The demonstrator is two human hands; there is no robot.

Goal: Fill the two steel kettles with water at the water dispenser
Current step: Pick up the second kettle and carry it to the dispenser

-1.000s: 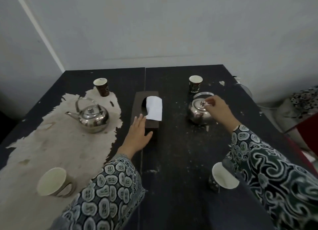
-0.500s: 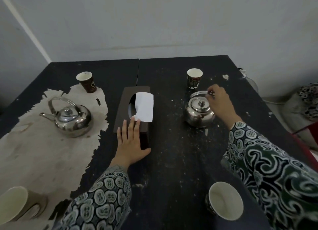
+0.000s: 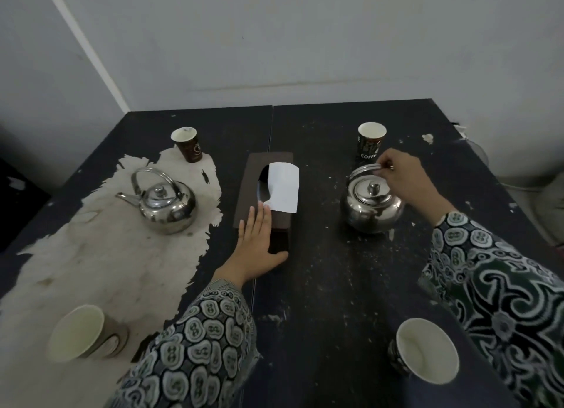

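Observation:
Two steel kettles stand on a black table [image 3: 329,285]. The left kettle [image 3: 166,203] sits on a worn pale patch, handle upright, spout pointing left. The right kettle [image 3: 370,206] has its lid on and its handle tipped back. My right hand [image 3: 407,182] pinches that handle at the far side of the kettle. My left hand [image 3: 256,246] rests flat, fingers straight, on the near end of a dark tissue box [image 3: 265,191]. No water dispenser is in view.
Paper cups stand at the far left [image 3: 187,143], far right [image 3: 370,139], near left [image 3: 84,334] and near right [image 3: 425,351]. A white tissue [image 3: 283,186] sticks out of the box. A grey wall closes the table's far edge.
My right hand moved from the kettle's lid knob to its tipped-back handle and pinched it. My left hand slid slightly onto the tissue box end. The view shifted.

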